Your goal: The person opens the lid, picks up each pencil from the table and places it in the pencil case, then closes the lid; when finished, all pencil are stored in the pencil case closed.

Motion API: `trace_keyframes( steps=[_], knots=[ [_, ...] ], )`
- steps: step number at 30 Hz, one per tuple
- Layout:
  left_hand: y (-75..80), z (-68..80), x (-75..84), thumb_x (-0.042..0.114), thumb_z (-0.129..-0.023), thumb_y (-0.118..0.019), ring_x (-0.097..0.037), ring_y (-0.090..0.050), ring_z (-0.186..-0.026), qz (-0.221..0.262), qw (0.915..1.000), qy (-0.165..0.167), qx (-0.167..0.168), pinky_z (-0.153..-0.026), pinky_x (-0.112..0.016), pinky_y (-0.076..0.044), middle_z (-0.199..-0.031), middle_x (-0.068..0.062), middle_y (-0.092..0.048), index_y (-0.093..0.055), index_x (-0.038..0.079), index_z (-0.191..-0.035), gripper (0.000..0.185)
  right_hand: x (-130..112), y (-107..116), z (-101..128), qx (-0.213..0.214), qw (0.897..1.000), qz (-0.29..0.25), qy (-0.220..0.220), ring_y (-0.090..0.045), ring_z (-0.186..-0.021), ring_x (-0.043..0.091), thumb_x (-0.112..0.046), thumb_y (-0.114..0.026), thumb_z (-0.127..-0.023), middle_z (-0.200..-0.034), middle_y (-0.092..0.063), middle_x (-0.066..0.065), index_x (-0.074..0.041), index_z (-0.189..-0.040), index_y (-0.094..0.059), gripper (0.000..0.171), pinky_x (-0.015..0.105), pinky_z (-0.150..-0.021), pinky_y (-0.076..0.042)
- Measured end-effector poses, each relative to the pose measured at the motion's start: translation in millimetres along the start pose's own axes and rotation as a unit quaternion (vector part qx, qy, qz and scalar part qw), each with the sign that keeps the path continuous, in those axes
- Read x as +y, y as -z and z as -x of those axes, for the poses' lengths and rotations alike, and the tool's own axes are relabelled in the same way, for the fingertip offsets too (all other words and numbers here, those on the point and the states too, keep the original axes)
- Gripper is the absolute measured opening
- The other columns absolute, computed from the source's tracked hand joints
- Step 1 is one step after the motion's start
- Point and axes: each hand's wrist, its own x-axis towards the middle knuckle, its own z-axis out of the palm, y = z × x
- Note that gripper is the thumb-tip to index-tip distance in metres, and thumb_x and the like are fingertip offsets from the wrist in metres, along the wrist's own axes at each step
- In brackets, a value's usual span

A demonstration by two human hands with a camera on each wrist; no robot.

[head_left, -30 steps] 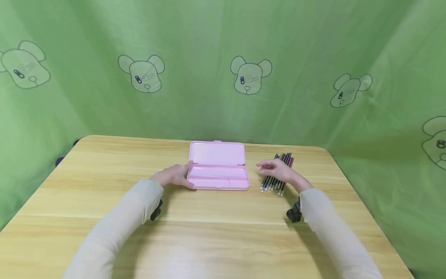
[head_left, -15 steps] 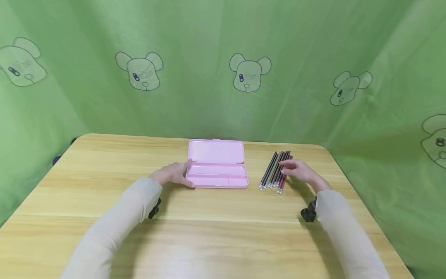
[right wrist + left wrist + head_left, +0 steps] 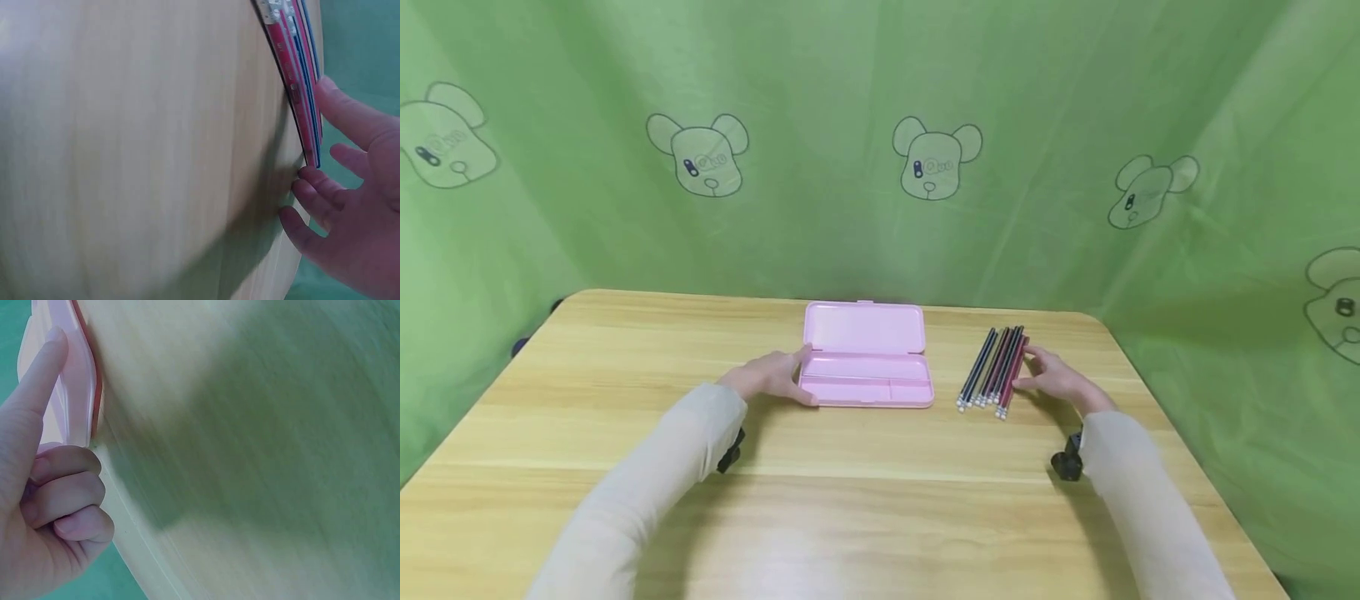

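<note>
Nearest, two beige sleeves stretch across the wooden table [image 3: 625, 433]. The left hand [image 3: 769, 379] steadies the left end of the open pink pencil case [image 3: 867, 367], forefinger straight along it, other fingers curled. The right hand [image 3: 1060, 379], fingers spread and gripping nothing, touches the right side of the row of pencils [image 3: 995, 371]. The case's tray looks empty; all pencils lie outside it. Beyond hangs a green bear-print curtain [image 3: 880, 125].
</note>
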Motion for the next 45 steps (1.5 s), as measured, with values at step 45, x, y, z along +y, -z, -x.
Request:
trace_keyframes(
  steps=[45],
  knots=[
    [-0.5,-1.4,-0.3,0.048,-0.071,-0.072,-0.037,-0.039,-0.125,-0.004,1.0,-0.004,-0.002,-0.105,-0.042,-0.033,-0.138,-0.028,-0.036,-0.008,0.002,-0.146,0.109,19.9,8.8,-23.7,0.007,0.991,0.106,-0.08,-0.044,-0.108,0.05,-0.029,-0.071,-0.076,-0.116,-0.045,0.04,0.02,-0.12,-0.04,0.073,0.055,-0.094,-0.038]
  ],
)
